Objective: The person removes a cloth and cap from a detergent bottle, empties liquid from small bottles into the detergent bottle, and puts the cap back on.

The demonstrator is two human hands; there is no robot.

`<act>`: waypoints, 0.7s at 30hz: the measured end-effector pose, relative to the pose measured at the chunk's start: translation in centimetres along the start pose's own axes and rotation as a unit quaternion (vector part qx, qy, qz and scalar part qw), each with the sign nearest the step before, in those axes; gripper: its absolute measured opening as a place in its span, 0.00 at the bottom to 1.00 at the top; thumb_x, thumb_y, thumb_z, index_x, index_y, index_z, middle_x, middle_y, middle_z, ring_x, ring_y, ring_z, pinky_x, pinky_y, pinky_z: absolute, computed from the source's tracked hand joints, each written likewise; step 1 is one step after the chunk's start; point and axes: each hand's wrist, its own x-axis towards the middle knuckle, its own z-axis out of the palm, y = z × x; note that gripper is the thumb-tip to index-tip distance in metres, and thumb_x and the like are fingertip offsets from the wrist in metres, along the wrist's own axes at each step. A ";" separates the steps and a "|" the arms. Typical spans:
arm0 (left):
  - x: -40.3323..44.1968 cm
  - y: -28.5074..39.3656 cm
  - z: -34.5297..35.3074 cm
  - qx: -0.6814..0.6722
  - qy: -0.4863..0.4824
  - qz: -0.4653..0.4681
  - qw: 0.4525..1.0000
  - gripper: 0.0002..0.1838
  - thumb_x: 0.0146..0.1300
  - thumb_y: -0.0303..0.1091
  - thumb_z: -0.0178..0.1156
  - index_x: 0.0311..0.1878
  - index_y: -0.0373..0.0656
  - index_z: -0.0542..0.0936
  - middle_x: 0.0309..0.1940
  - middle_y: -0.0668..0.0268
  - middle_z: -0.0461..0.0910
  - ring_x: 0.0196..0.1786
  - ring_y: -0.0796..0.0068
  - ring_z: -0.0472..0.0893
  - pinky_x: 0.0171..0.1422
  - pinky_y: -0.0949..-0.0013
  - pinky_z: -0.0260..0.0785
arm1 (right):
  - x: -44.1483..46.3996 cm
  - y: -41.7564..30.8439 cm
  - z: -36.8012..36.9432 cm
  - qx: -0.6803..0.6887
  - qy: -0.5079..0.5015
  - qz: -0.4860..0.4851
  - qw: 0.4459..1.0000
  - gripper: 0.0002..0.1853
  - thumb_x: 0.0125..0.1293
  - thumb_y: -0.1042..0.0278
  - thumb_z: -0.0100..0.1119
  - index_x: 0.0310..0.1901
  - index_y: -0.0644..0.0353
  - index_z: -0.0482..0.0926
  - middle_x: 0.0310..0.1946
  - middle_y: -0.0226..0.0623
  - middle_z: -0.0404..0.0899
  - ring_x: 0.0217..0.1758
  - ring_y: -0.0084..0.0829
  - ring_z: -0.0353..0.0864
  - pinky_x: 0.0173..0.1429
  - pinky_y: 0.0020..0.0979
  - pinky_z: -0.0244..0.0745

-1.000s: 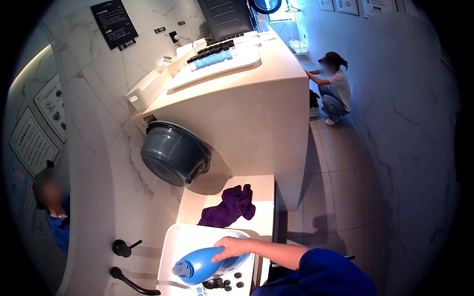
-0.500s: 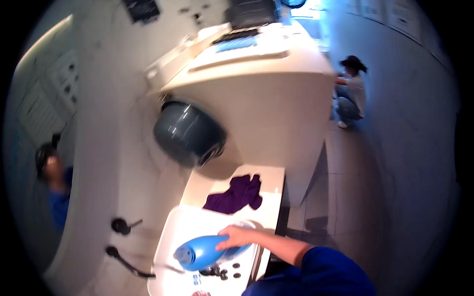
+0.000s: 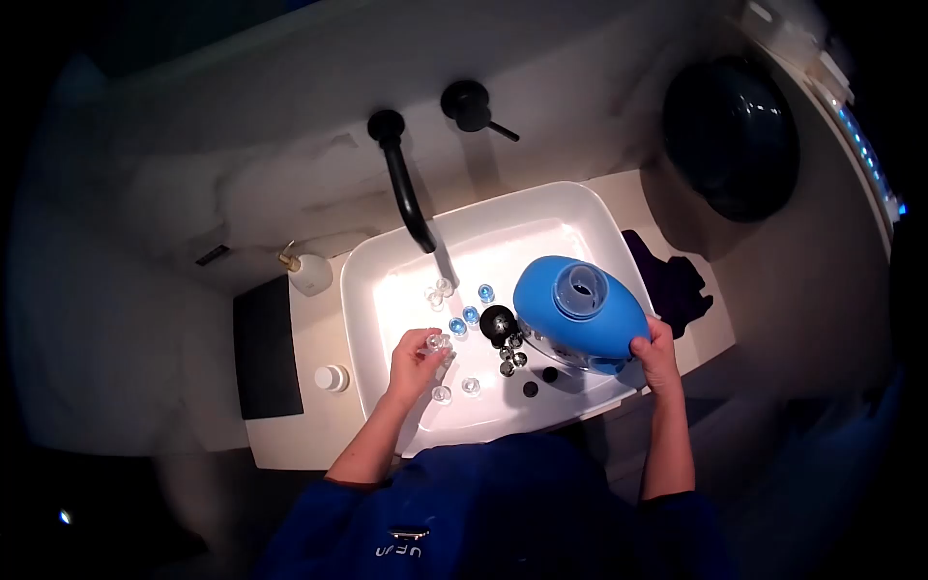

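Over the right part of a white sink, my right hand grips a big blue bottle, its clear open neck tilted up. My left hand pinches a small clear vial above the sink's left side. Two empty-looking vials stand near the front of the basin, and more clear ones sit at the back. Vials with blue liquid stand in the middle. Several black caps and a round black piece lie beside the bottle.
A black faucet and lever jut from the wall. A soap dispenser, a white jar and a dark mat are on the left. A purple cloth and a dark basin are at right.
The view has swung down and round to the sink. My left hand has come into view with a clear vial. The blue bottle, still in my right hand, now shows its neck facing up.
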 end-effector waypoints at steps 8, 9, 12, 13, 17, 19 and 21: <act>0.5 6.9 0.3 -0.019 -0.005 0.040 0.999 0.18 0.52 0.29 0.68 0.48 0.43 0.81 0.42 0.67 0.76 0.39 0.78 0.74 0.36 0.77 0.68 | -0.3 -0.4 1.2 -0.048 0.021 -0.006 0.999 0.34 0.46 0.40 0.71 0.39 0.69 0.80 0.30 0.29 0.79 0.34 0.19 0.75 0.40 0.22 0.70; 0.6 7.5 0.3 -0.022 0.000 0.038 0.999 0.18 0.52 0.29 0.68 0.48 0.43 0.81 0.42 0.67 0.76 0.39 0.78 0.74 0.36 0.77 0.68 | -0.3 -1.0 1.7 -0.057 0.023 -0.013 0.998 0.33 0.46 0.41 0.72 0.38 0.69 0.80 0.30 0.29 0.79 0.33 0.19 0.75 0.40 0.22 0.70; 0.6 8.7 0.3 -0.022 -0.025 0.032 0.999 0.17 0.53 0.31 0.69 0.48 0.44 0.81 0.43 0.68 0.77 0.42 0.78 0.76 0.41 0.76 0.67 | 0.1 -3.0 2.8 -0.068 0.007 0.015 0.998 0.31 0.47 0.45 0.72 0.38 0.70 0.80 0.28 0.29 0.79 0.32 0.18 0.74 0.38 0.21 0.70; 0.6 8.8 0.4 -0.029 -0.022 0.030 0.999 0.17 0.53 0.31 0.69 0.48 0.44 0.81 0.43 0.68 0.77 0.42 0.78 0.76 0.41 0.76 0.67 | 0.3 -3.7 3.2 -0.075 0.003 0.016 0.997 0.31 0.47 0.45 0.72 0.38 0.70 0.80 0.28 0.29 0.79 0.32 0.18 0.74 0.38 0.21 0.70; 0.2 8.9 0.1 0.009 -0.008 0.054 0.998 0.17 0.53 0.31 0.68 0.47 0.43 0.81 0.43 0.66 0.77 0.42 0.76 0.77 0.40 0.75 0.68 | 1.2 -6.2 4.5 -0.111 -0.027 0.029 0.993 0.25 0.46 0.51 0.74 0.33 0.69 0.79 0.26 0.29 0.78 0.29 0.17 0.73 0.35 0.21 0.69; 0.0 9.0 -0.4 0.007 0.005 0.066 0.998 0.17 0.53 0.30 0.68 0.47 0.43 0.81 0.43 0.65 0.78 0.41 0.75 0.77 0.39 0.75 0.68 | 1.9 -7.0 5.1 -0.137 -0.045 0.028 0.989 0.24 0.45 0.53 0.75 0.31 0.68 0.79 0.25 0.29 0.78 0.28 0.17 0.73 0.33 0.20 0.68; -0.2 9.1 -1.0 -0.002 0.007 0.099 0.995 0.16 0.53 0.29 0.68 0.47 0.43 0.81 0.43 0.65 0.78 0.40 0.75 0.77 0.38 0.75 0.68 | 2.3 -7.8 5.7 -0.213 -0.066 0.019 0.975 0.23 0.43 0.54 0.76 0.25 0.67 0.77 0.20 0.30 0.77 0.26 0.17 0.72 0.30 0.21 0.68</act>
